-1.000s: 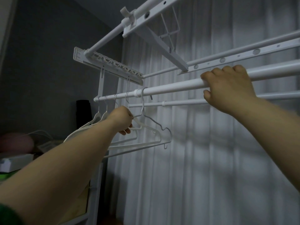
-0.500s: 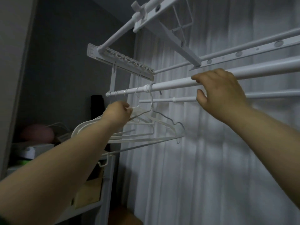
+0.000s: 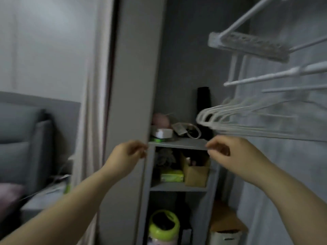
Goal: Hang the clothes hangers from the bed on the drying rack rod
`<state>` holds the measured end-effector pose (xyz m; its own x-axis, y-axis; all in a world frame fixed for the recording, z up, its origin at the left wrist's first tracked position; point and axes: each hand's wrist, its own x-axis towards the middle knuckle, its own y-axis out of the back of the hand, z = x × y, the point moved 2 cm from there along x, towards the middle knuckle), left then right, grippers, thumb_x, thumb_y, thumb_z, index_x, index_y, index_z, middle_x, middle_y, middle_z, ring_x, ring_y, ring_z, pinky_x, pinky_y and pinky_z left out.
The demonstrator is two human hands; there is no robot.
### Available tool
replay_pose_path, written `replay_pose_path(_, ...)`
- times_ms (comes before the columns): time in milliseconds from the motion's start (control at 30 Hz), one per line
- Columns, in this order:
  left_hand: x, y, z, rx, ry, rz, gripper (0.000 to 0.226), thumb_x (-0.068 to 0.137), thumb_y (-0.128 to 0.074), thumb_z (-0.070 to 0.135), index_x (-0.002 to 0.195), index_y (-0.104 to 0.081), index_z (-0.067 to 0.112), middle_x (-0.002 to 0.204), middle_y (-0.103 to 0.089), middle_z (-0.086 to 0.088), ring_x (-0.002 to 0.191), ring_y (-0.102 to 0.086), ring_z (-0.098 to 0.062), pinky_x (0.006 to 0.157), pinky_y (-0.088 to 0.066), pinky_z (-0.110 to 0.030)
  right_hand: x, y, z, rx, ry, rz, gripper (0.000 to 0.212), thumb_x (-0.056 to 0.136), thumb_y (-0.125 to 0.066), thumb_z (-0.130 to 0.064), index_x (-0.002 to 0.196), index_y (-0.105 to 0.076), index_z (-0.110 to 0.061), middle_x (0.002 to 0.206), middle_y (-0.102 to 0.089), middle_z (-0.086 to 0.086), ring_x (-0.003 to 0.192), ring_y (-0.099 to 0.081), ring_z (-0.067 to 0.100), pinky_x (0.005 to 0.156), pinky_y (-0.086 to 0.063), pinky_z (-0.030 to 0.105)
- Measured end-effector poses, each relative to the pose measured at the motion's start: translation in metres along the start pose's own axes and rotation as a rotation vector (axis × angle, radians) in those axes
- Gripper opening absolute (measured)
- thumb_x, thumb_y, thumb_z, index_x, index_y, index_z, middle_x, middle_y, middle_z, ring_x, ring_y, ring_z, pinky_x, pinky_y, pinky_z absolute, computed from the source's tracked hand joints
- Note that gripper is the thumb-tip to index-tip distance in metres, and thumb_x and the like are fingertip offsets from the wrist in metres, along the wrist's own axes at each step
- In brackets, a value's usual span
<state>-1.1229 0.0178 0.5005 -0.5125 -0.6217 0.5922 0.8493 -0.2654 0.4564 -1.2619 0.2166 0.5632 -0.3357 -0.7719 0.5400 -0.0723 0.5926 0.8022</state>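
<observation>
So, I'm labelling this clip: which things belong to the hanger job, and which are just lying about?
Job: white hangers, drying rack rod, left hand, right hand, both empty.
Lying about: grey shelf unit, cardboard box, green-lidded jar.

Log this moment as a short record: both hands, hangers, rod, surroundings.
left hand: empty, fingers loosely curled, at the shelf unit's left edge
right hand: empty, loosely curled, just below the hangers, touching none
hangers: a white bunch hanging under the rod; hooks blurred
rod: white drying rack rod, upper right
shelf unit: grey, holds a cardboard box and a green-lidded jar
bed: grey headboard, far left
</observation>
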Motion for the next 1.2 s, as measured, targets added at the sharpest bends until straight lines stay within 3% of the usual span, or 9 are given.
replay_pose_path(200, -0.130, 0.167, -0.150, 0.165, 0.368, 0.049, 0.014, 0.087, -0.054, 0.000, 0.091, -0.068, 0.000, 0.047, -0.056, 0.021, 0.049, -0.054, 0.019, 0.053, -0.038, 0.000, 0.008, -0.149, -0.135, 0.282, 0.058, -0.264, 0.035, 0.086, -0.059, -0.006, 0.063, -0.050, -0.031, 0.063, -0.057, -0.013, 0.063, -0.053, 0.006, 0.057, -0.037, 0.009)
replay_pose_path(367, -0.263, 0.305, -0.249, 0.379, 0.753, 0.160, 0.019, 0.089, -0.052, 0.006, 0.096, -0.069, 0.006, 0.082, -0.064, -0.005, 0.082, -0.062, -0.016, 0.070, -0.041, -0.021, -0.010, -0.289, -0.266, 0.450, 0.064, -0.524, 0.041, 0.084, -0.059, 0.000, 0.059, -0.051, -0.032, 0.048, -0.059, -0.016, 0.053, -0.057, -0.008, 0.057, -0.040, 0.005)
replay_pose_path(467, -0.336, 0.364, -0.295, 0.396, 0.936, 0.221, 0.022, 0.087, -0.050, 0.002, 0.102, -0.067, 0.004, 0.077, -0.062, -0.003, 0.090, -0.065, -0.028, 0.080, -0.047, -0.032, -0.022, -0.366, -0.339, 0.508, 0.089, -0.677, 0.040, 0.085, -0.058, 0.000, 0.062, -0.052, -0.032, 0.062, -0.058, -0.013, 0.068, -0.060, 0.009, 0.073, -0.046, 0.021)
replay_pose_path(533, -0.377, 0.397, -0.318, 0.404, 1.045, 0.325, 0.023, 0.088, -0.049, 0.001, 0.106, -0.064, 0.004, 0.073, -0.062, -0.001, 0.083, -0.064, -0.026, 0.073, -0.046, -0.031, -0.031, -0.414, -0.386, 0.531, 0.108, -0.802, 0.037, 0.086, -0.056, -0.001, 0.065, -0.051, -0.031, 0.065, -0.058, -0.011, 0.076, -0.059, 0.015, 0.071, -0.045, 0.017)
replay_pose_path(633, -0.427, 0.435, -0.354, 0.443, 1.177, 0.392, 0.024, 0.089, -0.050, 0.003, 0.110, -0.063, 0.004, 0.083, -0.066, -0.006, 0.083, -0.061, -0.021, 0.069, -0.038, -0.024, -0.046, -0.479, -0.452, 0.530, 0.156, -0.953, 0.034, 0.088, -0.053, -0.004, 0.068, -0.050, -0.031, 0.067, -0.056, -0.013, 0.074, -0.055, 0.010, 0.056, -0.038, 0.006)
replay_pose_path(767, -0.474, 0.467, -0.404, 0.489, 1.332, 0.424, 0.029, 0.092, -0.050, 0.011, 0.120, -0.058, 0.011, 0.112, -0.066, -0.012, 0.096, -0.061, -0.026, 0.072, -0.040, -0.026, -0.055, -0.566, -0.524, 0.494, 0.206, -1.072, 0.033, 0.088, -0.054, -0.005, 0.066, -0.050, -0.030, 0.072, -0.057, -0.007, 0.082, -0.055, 0.014, 0.069, -0.040, 0.019)
replay_pose_path(867, -0.496, 0.489, -0.441, 0.489, 1.450, 0.494, 0.038, 0.095, -0.044, 0.015, 0.133, -0.044, 0.013, 0.126, -0.058, -0.013, 0.095, -0.059, -0.027, 0.066, -0.039, -0.026, -0.052, -0.626, -0.578, 0.479, 0.255, -1.155, 0.013, 0.089, -0.052, -0.009, 0.086, -0.059, -0.020, 0.088, -0.057, 0.000, 0.086, -0.052, 0.012, 0.074, -0.037, 0.019)
replay_pose_path(1000, -0.516, 0.515, -0.482, 0.489, 1.590, 0.470, 0.042, 0.097, -0.041, 0.018, 0.138, -0.038, 0.013, 0.141, -0.045, -0.010, 0.125, -0.048, -0.025, 0.094, -0.041, -0.032, -0.048, -0.700, -0.652, 0.423, 0.325, -1.299, 0.021, 0.092, -0.049, -0.015, 0.110, -0.060, -0.010, 0.111, -0.061, 0.006, 0.103, -0.057, 0.019, 0.086, -0.046, 0.028)
replay_pose_path(1200, -0.548, 0.550, -0.535, 0.630, 1.694, 0.353, 0.053, 0.096, -0.043, 0.021, 0.145, -0.023, 0.013, 0.150, -0.032, -0.008, 0.134, -0.037, -0.025, 0.105, -0.034, -0.033, -0.069, -0.776, -0.746, 0.349, 0.484, -1.423, 0.024, 0.092, -0.048, -0.015, 0.113, -0.058, -0.009, 0.119, -0.059, 0.012, 0.102, -0.056, 0.025, 0.084, -0.045, 0.029)
